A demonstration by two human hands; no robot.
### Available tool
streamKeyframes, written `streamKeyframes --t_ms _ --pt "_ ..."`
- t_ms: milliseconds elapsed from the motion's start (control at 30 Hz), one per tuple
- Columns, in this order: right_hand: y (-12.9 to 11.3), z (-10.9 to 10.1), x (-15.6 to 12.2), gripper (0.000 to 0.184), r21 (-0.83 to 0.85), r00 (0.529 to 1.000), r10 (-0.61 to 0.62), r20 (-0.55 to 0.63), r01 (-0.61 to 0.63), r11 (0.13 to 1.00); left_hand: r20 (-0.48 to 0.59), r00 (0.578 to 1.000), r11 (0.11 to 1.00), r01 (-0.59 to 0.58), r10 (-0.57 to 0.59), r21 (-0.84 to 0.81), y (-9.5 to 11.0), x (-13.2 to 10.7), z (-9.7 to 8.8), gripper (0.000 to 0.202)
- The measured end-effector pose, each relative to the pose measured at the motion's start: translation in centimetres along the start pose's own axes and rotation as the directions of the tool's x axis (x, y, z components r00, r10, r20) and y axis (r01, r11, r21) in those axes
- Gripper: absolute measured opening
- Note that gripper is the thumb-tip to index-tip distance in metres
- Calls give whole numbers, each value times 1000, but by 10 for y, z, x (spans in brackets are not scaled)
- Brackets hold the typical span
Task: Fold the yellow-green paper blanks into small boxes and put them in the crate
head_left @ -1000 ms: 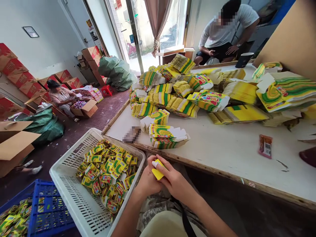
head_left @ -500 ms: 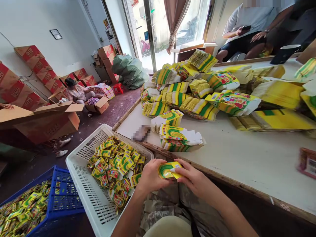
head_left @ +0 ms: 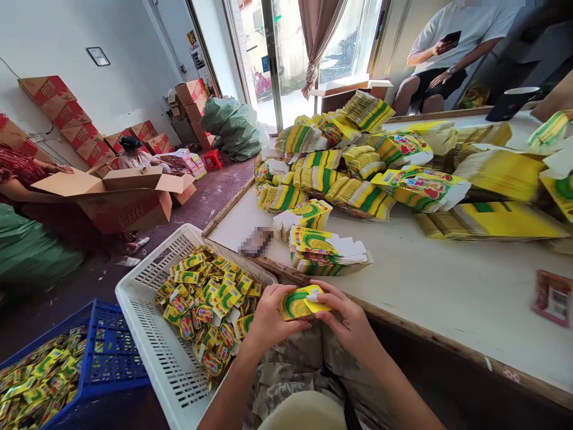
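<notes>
My left hand (head_left: pixel 267 316) and my right hand (head_left: pixel 347 316) both grip a small yellow and green carton (head_left: pixel 301 302) over my lap, just below the table's front edge. The left fingers wrap its left end; the right fingers pinch a flap at its right end. Right behind it, on the table (head_left: pixel 430 280), lies a stack of flat yellow-green carton blanks (head_left: pixel 324 251). A white crate (head_left: pixel 154 346) with several filled small packets (head_left: pixel 206 304) stands at my left knee.
Big heaps of flat carton bundles (head_left: pixel 358 173) cover the back of the table. A blue crate (head_left: pixel 96 358) with packets sits at the lower left. A person holds an open cardboard box (head_left: pixel 120 197) at the left. One person sits on the floor (head_left: pixel 134 156), another sits behind the table (head_left: pixel 447 54).
The carton has been turned from end-on to its broad green face between my hands. The view swung left. A person with an open cardboard box moved in at the left.
</notes>
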State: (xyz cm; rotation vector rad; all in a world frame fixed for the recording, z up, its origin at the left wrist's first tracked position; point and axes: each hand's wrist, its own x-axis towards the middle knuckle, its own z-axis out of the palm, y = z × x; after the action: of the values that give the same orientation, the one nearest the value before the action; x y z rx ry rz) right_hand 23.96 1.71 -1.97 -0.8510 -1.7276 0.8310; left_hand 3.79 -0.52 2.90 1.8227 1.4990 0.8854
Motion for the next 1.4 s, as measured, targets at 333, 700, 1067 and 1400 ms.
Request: streamKeyframes --t_ms 333,700,1067,1400 --pt "-8 13 -10 22 -273 991 -45 -127 9 962 -128 949 843 188 -288 -504 -3 -6 31 44" --pt "-6 -18 -2 9 -194 980 32 198 7 981 -217 913 793 161 -345 -587 2 0 31 29" --pt "-13 -6 2 24 -164 997 -42 -67 31 986 -244 901 718 100 -360 -689 5 8 23 39" --pt "-13 -23 -1 15 -191 988 -84 127 107 976 -61 904 462 158 -424 -873 3 8 28 35"
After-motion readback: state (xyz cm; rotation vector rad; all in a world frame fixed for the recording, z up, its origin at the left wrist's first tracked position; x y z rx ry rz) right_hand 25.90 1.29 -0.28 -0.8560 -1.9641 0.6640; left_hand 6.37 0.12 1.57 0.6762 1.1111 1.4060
